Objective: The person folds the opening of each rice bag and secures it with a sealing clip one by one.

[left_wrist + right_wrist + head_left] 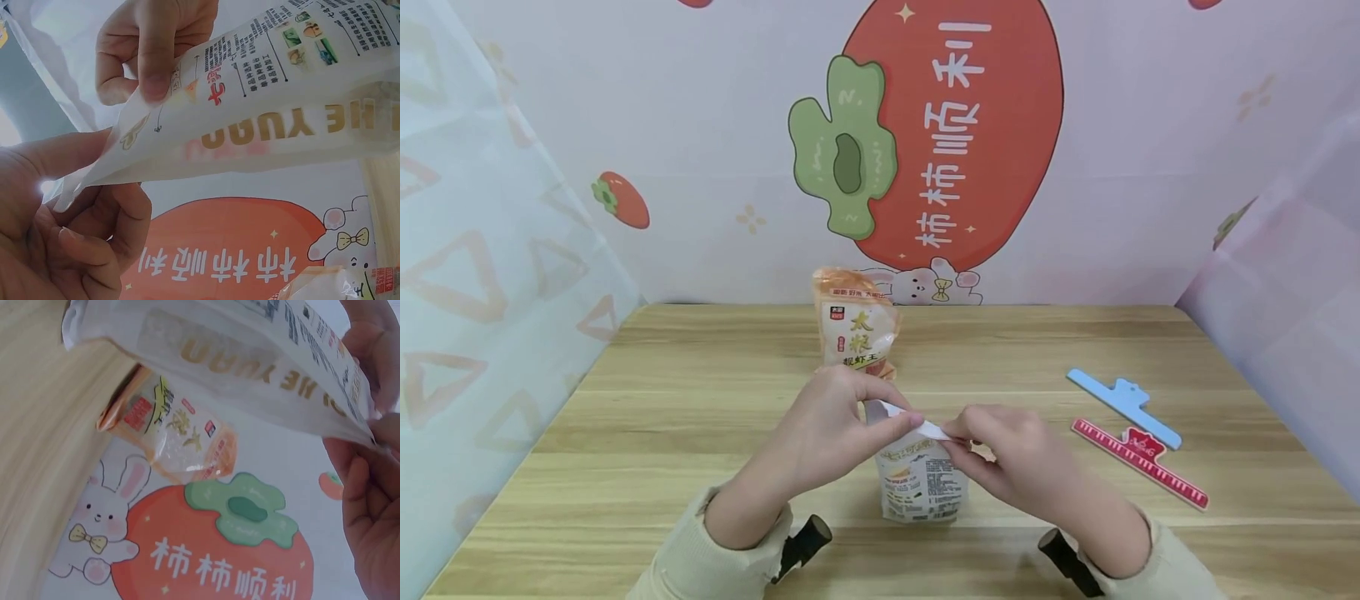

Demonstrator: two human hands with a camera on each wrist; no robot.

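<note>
A small white printed food pouch [922, 487] stands upright on the table in front of me, its top edge running between both hands. My left hand [835, 429] pinches the left part of that edge between thumb and fingers. On the other side, my right hand [1022, 454] pinches the right corner of the edge. In the left wrist view the pouch [250, 125] shows gold letters and small printed pictures, and its top narrows to a flat edge. Whether the pouch mouth is sealed cannot be told.
Behind the left hand stands an orange and white bag [857, 333] near the back wall. To the right lie a blue long clip [1123, 407] and a red long clip [1138, 462]. A printed cloth [730, 125] encloses the wooden table [662, 433].
</note>
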